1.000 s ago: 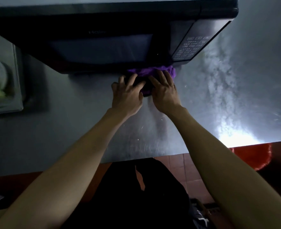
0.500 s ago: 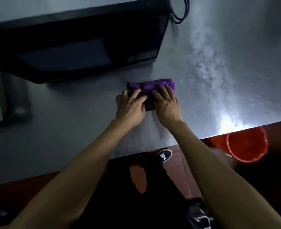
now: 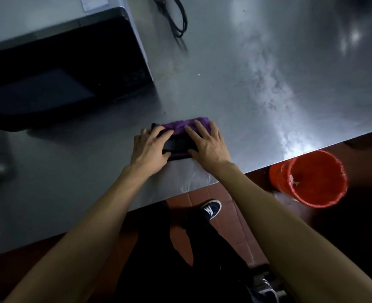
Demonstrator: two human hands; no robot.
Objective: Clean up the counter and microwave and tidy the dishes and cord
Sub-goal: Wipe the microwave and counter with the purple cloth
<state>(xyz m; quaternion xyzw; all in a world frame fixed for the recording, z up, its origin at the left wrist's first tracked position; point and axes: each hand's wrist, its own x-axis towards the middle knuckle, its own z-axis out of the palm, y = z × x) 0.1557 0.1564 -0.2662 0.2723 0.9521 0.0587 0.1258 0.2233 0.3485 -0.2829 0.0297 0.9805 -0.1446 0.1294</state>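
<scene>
Head view: both hands press flat on a purple cloth (image 3: 181, 127) on the steel counter (image 3: 257, 88), left hand (image 3: 150, 148) and right hand (image 3: 207, 143) with fingers spread. Microwave (image 3: 56, 73) stands behind-left, cord (image 3: 176, 17) beside it. An orange bucket (image 3: 316, 178) sits on the floor, apparently holding little.

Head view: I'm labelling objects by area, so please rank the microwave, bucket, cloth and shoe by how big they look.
1. Microwave, partly cut off by the frame.
2. Bucket, on the floor, so farther from the camera.
3. Cloth, partly under both hands.
4. Shoe, also farther; close to the cloth, so unsure.
</scene>
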